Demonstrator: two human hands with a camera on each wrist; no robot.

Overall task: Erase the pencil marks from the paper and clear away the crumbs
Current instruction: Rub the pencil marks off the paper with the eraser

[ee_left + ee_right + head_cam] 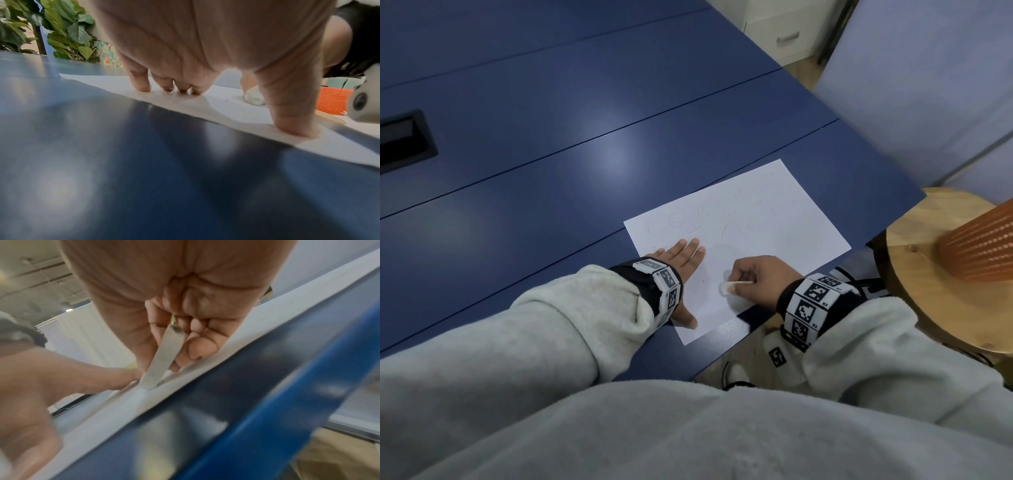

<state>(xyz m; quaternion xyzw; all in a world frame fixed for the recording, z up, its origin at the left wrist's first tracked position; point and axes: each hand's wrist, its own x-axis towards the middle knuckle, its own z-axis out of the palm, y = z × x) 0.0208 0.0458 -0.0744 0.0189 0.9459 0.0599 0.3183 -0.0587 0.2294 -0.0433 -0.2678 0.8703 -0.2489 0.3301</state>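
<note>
Flat white eraser [728, 287] in right hand [758, 278] pinching grip, tip down on paper [756, 219], left hand [681, 270] spread flat.

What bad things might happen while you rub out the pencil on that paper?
1. The paper lies at the table's near edge, one corner close to the rim. A hard rub might crease or tear it, though the left hand presses it flat.
2. The eraser in the right hand has a dark tip in the right wrist view; it may smear grey.
3. Crumbs beside the eraser could fall off the nearby edge onto the floor.
</note>
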